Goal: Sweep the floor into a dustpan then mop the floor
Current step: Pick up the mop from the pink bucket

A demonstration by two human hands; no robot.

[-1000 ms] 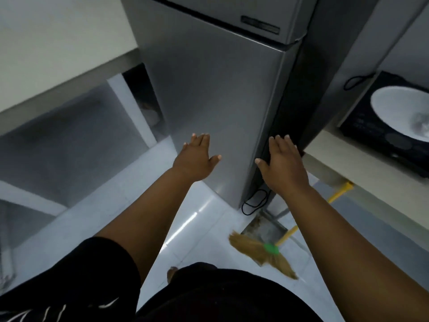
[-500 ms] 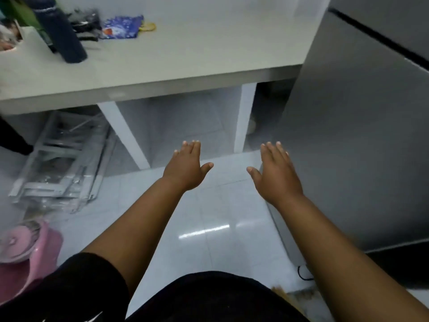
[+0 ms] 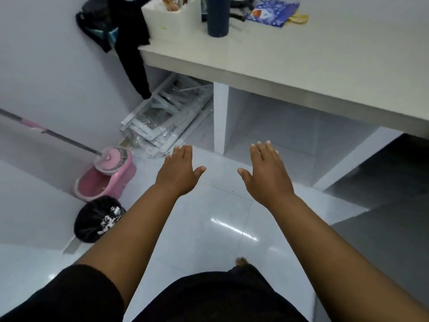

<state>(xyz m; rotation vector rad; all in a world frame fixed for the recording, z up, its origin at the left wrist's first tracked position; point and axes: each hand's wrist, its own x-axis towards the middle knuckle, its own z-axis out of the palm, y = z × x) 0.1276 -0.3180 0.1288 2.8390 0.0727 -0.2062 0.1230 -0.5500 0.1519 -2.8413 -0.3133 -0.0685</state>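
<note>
In front of the white counter [image 3: 301,66], over the glossy tiled floor [image 3: 209,228], both bare arms stretch forward side by side. The left hand [image 3: 178,173] and the right hand [image 3: 267,175] are held palm down, fingers straight and close together, thumbs spread toward each other. Both are released: they hold nothing and touch nothing, hovering well apart from one another above the tiles.

The mop stands off the counter's left end, against the wall. Its pink mop head [image 3: 111,159] sits in the raised basket of the pink mop bucket [image 3: 104,182], and the grey mop handle [image 3: 62,137] slants away from the counter until the frame edge cuts it off.

Nearer the person than the bucket, a round bin lined with a black bag [image 3: 97,219] is partly hidden behind the left forearm. Under the counter's left end lies a folded white rack [image 3: 162,119], its parts too tangled to make out. On the counter top stand a dark bottle [image 3: 217,15], cut off at the top, a white box [image 3: 171,22] with blurred contents, and a blue packet [image 3: 271,11]. A black garment [image 3: 132,43] hangs past the counter's left corner. The counter's right end runs out of view. Below, toes of a foot [image 3: 241,261] peek from dark clothing.
</note>
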